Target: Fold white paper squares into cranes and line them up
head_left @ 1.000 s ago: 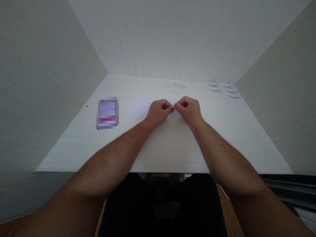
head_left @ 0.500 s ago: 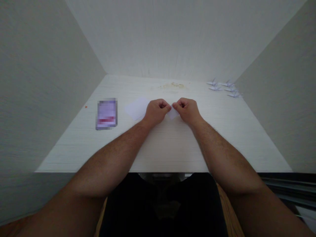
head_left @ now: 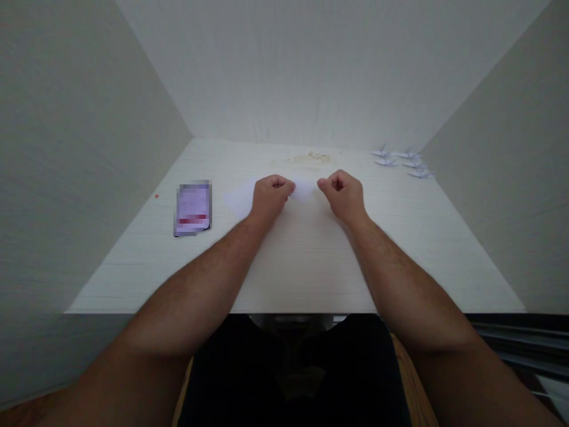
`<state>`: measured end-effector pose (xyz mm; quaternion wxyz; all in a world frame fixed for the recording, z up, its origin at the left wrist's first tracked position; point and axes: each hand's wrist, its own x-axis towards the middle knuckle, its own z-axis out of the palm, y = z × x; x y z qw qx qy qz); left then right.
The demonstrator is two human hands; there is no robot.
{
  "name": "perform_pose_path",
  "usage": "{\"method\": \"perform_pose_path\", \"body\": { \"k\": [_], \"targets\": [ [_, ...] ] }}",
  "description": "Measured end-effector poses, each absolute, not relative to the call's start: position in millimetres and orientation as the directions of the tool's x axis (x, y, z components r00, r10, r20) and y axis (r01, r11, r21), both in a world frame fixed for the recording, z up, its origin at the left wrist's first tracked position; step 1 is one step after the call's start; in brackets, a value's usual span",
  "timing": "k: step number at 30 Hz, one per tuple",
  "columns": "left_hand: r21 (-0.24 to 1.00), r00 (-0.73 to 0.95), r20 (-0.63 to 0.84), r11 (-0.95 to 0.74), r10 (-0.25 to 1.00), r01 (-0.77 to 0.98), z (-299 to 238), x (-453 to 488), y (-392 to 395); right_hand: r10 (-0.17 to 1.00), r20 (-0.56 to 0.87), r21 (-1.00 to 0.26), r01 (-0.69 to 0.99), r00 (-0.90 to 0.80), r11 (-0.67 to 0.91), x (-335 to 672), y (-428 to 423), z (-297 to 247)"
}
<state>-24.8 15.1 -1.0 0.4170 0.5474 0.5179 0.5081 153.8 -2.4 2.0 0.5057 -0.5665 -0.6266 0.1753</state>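
A small piece of white paper (head_left: 304,189) spans the gap between my two hands, above the middle of the table. My left hand (head_left: 270,200) is closed, its thumb and forefinger pinching the paper's left side. At the paper's right edge, my right hand (head_left: 344,194) is closed too, with thumb and forefinger together. The folds of this paper are too faint to make out. Partly behind my left hand, a larger white sheet of paper (head_left: 239,196) lies on the table.
Several folded paper cranes (head_left: 411,163) sit at the back right of the white table (head_left: 306,267). A purple, blurred-out rectangular object (head_left: 193,207) lies on the left, near a tiny red bit (head_left: 156,196). Walls enclose the back and both sides.
My hands have moved apart, the left one leftward and the right one slightly rightward. More of the small paper now shows between them.
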Motion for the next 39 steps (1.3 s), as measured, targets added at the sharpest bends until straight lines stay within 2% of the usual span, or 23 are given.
{"method": "perform_pose_path", "body": {
  "k": [5, 10, 16, 21, 33, 39],
  "targets": [
    [0.997, 0.008, 0.056, -0.057, 0.998, 0.050, -4.0, -22.5, 15.8, 0.863, 0.505, -0.749, 0.504, 0.014, 0.430, 151.7, -1.9, -6.5],
    [0.976, 0.116, -0.034, 0.058, 0.993, -0.208, -1.7, -20.2, 13.3, 0.856, 0.516, -0.736, 0.527, 0.028, 0.426, 151.5, -0.5, -9.8],
    [0.927, 0.222, -0.051, 0.130, 0.974, -0.352, 2.0, -21.9, 11.4, 0.828, 0.560, -0.736, 0.465, 0.009, 0.492, 150.0, 1.3, -12.8],
    [0.921, 0.276, -0.037, 0.140, 0.960, -0.364, 2.0, -22.9, 10.3, 0.846, 0.532, -0.756, 0.442, -0.016, 0.484, 148.8, 0.0, -12.4],
    [0.922, 0.286, -0.019, 0.127, 0.958, -0.367, -0.1, -23.0, 10.9, 0.857, 0.513, -0.763, 0.434, -0.043, 0.478, 148.3, -2.5, -10.3],
    [0.915, 0.301, -0.006, 0.126, 0.954, -0.383, 0.5, -23.6, 10.6, 0.888, 0.458, -0.799, 0.418, -0.039, 0.431, 148.1, -4.4, -7.1]
  ]
}}
